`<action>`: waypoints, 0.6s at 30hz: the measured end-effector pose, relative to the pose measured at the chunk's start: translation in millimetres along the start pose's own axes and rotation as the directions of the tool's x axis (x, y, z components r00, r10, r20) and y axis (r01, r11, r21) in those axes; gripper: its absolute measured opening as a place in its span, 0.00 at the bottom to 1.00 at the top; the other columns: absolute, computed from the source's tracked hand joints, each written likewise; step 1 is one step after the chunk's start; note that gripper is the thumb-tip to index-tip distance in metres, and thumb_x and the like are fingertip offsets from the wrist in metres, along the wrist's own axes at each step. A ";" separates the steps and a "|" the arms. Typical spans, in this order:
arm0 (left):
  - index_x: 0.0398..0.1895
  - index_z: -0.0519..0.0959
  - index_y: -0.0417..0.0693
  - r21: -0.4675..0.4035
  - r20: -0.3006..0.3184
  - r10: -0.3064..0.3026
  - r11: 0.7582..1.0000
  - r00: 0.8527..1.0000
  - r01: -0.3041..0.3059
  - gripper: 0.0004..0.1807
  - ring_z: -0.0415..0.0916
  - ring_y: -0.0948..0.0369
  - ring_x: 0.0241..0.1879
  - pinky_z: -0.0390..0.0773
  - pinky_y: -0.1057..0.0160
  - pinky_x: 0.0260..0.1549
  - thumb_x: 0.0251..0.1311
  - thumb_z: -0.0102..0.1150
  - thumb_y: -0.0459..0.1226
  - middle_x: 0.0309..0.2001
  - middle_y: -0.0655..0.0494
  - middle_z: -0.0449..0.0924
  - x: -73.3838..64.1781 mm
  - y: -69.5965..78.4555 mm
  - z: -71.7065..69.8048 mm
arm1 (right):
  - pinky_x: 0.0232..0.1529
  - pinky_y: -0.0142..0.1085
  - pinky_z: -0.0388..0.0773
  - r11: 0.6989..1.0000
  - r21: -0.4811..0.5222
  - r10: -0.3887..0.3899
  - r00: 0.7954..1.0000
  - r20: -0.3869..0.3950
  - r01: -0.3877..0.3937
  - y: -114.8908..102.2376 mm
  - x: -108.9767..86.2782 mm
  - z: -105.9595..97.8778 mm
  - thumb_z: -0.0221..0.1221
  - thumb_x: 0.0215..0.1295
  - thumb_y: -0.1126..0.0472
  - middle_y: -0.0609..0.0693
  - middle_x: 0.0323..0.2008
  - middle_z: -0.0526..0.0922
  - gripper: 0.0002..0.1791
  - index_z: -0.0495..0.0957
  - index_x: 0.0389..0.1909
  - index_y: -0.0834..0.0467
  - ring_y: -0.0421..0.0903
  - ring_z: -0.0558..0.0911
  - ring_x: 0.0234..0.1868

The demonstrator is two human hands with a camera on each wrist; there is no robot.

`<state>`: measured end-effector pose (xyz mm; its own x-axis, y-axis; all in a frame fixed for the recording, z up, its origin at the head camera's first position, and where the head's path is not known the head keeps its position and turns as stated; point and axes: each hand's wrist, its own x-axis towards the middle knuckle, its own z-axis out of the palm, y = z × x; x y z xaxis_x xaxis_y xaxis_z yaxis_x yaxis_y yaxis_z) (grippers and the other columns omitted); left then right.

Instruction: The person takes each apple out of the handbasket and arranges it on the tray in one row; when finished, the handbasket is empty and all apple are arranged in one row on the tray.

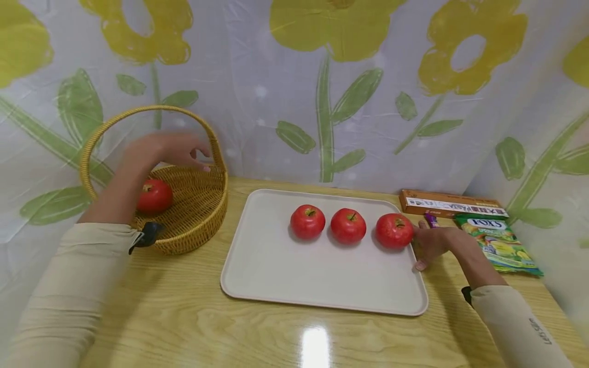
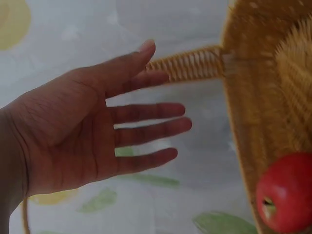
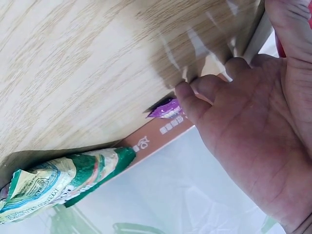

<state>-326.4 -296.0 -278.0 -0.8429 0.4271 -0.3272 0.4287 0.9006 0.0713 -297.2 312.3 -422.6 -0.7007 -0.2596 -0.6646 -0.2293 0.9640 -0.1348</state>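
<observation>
In the head view my left hand (image 1: 177,149) hovers over the wicker basket (image 1: 202,225), below the arch of its handle. Its fingers are spread and relaxed in the left wrist view, with nothing in them. One red apple (image 1: 155,196) lies inside the basket. Three more red apples stand in a row on the white tray: a left one (image 1: 308,222), a middle one (image 1: 348,226) and a right one (image 1: 394,231). My right hand (image 1: 434,244) is at the right edge of the tray (image 1: 317,281), close beside the right apple, its fingers loosely bent.
Behind my right hand lie a brown pasta box (image 1: 453,203), a small purple packet (image 1: 431,220) and a green candy bag (image 1: 499,243). A flower-printed curtain (image 1: 248,102) hangs along the back and right of the wooden table (image 1: 184,317).
</observation>
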 end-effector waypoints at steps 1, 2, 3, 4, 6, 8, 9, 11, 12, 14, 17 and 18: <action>0.65 0.76 0.30 -0.001 0.001 -0.015 1.000 1.000 0.015 0.31 0.78 0.34 0.60 0.77 0.36 0.60 0.73 0.62 0.47 0.63 0.29 0.78 -0.8 -6.3 1.9 | 0.70 0.81 0.49 1.000 0.003 0.001 1.000 0.000 -0.001 0.1 0.7 -0.5 0.76 0.46 0.35 0.85 0.76 0.32 0.77 0.38 0.82 0.69 0.86 0.39 0.76; 0.65 0.76 0.29 -0.006 0.007 -0.038 0.999 0.999 0.038 0.31 0.76 0.33 0.62 0.76 0.35 0.61 0.72 0.61 0.47 0.64 0.28 0.76 -1.8 -12.4 4.0 | 0.70 0.81 0.48 1.000 0.006 0.001 1.000 0.000 -0.001 0.3 1.6 -0.9 0.76 0.46 0.35 0.85 0.76 0.32 0.77 0.38 0.82 0.69 0.86 0.39 0.76; 0.65 0.75 0.29 -0.004 0.015 -0.070 0.998 0.997 0.070 0.32 0.74 0.31 0.64 0.75 0.34 0.62 0.73 0.61 0.48 0.65 0.27 0.74 -2.9 -18.3 6.1 | 0.70 0.81 0.48 1.000 0.007 -0.003 1.000 -0.003 0.003 0.4 2.7 -1.2 0.76 0.46 0.34 0.85 0.76 0.32 0.77 0.38 0.82 0.68 0.86 0.39 0.76; 0.66 0.75 0.28 0.004 0.026 -0.099 0.995 0.995 0.099 0.33 0.72 0.30 0.65 0.74 0.33 0.62 0.73 0.60 0.49 0.66 0.25 0.73 -3.8 -23.9 9.1 | 0.71 0.81 0.48 1.000 0.012 -0.007 1.000 -0.003 0.007 0.9 3.4 -1.0 0.76 0.46 0.35 0.85 0.76 0.32 0.77 0.38 0.82 0.69 0.85 0.38 0.76; 0.67 0.73 0.28 -0.001 0.065 -0.170 0.985 0.983 0.170 0.35 0.67 0.28 0.67 0.72 0.31 0.64 0.73 0.58 0.51 0.68 0.24 0.70 -6.4 -34.1 16.4 | 0.71 0.80 0.46 1.000 0.028 -0.013 1.000 -0.005 0.013 1.1 4.1 -0.5 0.76 0.47 0.35 0.85 0.76 0.31 0.77 0.38 0.82 0.69 0.85 0.37 0.77; 0.68 0.73 0.30 -0.024 0.102 -0.257 0.965 0.961 0.260 0.36 0.68 0.29 0.67 0.71 0.30 0.63 0.73 0.57 0.53 0.68 0.26 0.70 -9.9 -42.5 25.4 | 0.71 0.80 0.47 0.999 0.033 -0.017 1.000 -0.008 0.018 1.3 4.1 0.6 0.76 0.47 0.36 0.85 0.76 0.31 0.77 0.37 0.82 0.69 0.85 0.38 0.76; 0.68 0.73 0.31 -0.019 0.119 -0.291 0.955 0.949 0.295 0.36 0.69 0.29 0.66 0.70 0.29 0.63 0.72 0.57 0.53 0.67 0.26 0.71 -11.6 -45.8 30.1 | 0.71 0.80 0.47 0.999 0.034 -0.024 1.000 -0.010 0.025 1.4 4.2 1.3 0.76 0.47 0.36 0.85 0.76 0.31 0.77 0.37 0.82 0.70 0.86 0.38 0.76; 0.68 0.73 0.32 -0.046 0.160 -0.347 0.933 0.924 0.358 0.36 0.72 0.32 0.61 0.74 0.32 0.60 0.71 0.58 0.53 0.65 0.27 0.73 -15.3 -51.0 39.0 | 0.71 0.80 0.47 0.999 0.039 -0.031 0.999 -0.009 0.031 1.0 3.7 2.1 0.76 0.47 0.35 0.85 0.76 0.31 0.78 0.37 0.82 0.70 0.86 0.38 0.76; 0.68 0.73 0.32 -0.060 0.169 -0.367 0.922 0.915 0.382 0.35 0.73 0.34 0.59 0.76 0.34 0.58 0.70 0.59 0.52 0.65 0.28 0.74 -17.2 -52.9 43.0 | 0.71 0.81 0.47 0.999 0.039 -0.035 0.999 -0.008 0.035 0.9 3.5 2.4 0.76 0.47 0.35 0.85 0.76 0.31 0.77 0.37 0.82 0.70 0.86 0.38 0.76; 0.68 0.73 0.32 -0.063 0.186 -0.382 0.915 0.905 0.399 0.36 0.74 0.36 0.57 0.78 0.38 0.54 0.69 0.59 0.52 0.64 0.28 0.74 -19.3 -55.6 48.7 | 0.70 0.81 0.48 0.998 0.034 -0.043 0.999 -0.010 0.044 0.9 3.3 2.4 0.76 0.47 0.35 0.85 0.76 0.31 0.77 0.38 0.82 0.69 0.86 0.38 0.76; 0.68 0.72 0.32 -0.082 0.191 -0.389 0.908 0.901 0.410 0.37 0.73 0.39 0.54 0.79 0.43 0.50 0.68 0.60 0.53 0.62 0.28 0.75 -21.9 -57.1 52.7 | 0.70 0.81 0.47 0.999 0.032 -0.042 0.999 -0.014 0.042 1.3 2.4 2.0 0.75 0.46 0.34 0.85 0.76 0.31 0.77 0.37 0.82 0.69 0.86 0.38 0.76; 0.66 0.74 0.33 -0.072 0.182 -0.393 0.909 0.901 0.411 0.36 0.74 0.39 0.53 0.79 0.43 0.49 0.67 0.61 0.53 0.59 0.29 0.76 -22.3 -57.3 53.5 | 0.70 0.81 0.47 0.999 0.038 -0.038 0.999 -0.014 0.038 1.7 2.2 2.0 0.75 0.46 0.34 0.85 0.76 0.31 0.78 0.37 0.82 0.69 0.86 0.38 0.76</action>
<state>-314.7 -361.4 -325.1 -0.8692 0.0165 -0.4942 0.0201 0.9998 -0.0021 -297.8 313.5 -425.8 -0.7010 -0.2967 -0.6486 -0.2304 0.9548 -0.1878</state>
